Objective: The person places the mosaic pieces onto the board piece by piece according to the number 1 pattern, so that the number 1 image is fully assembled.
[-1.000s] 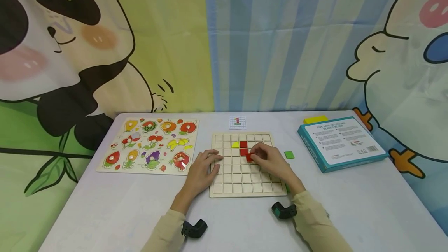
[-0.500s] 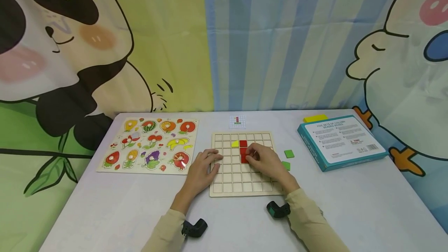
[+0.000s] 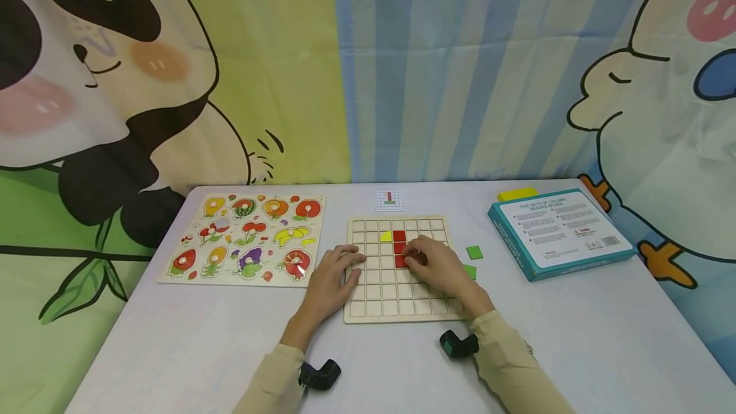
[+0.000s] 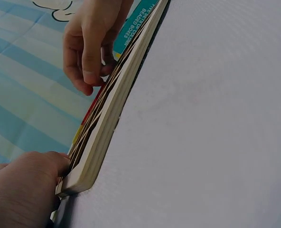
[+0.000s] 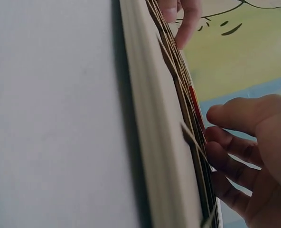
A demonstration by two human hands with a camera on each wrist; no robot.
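Prolly bracing board (image 3: 374, 309) against slipping, fingers spread on left hand (image 3: 332, 273); maybe seating red tile (image 3: 399, 262) by right hand's (image 3: 438, 265) loose fingertips, unpinched.

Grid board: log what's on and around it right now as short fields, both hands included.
base: grid board on white table
in cells: three red tiles in one column; yellow tile left of the farthest red
left: left hand rests on the board's left edge
right: right hand at the nearest red tile; pinch or mere touch unclear
loose: two green tiles visible, right of the board
beyond: pattern card
flanks: fruit puzzle left, teal box right
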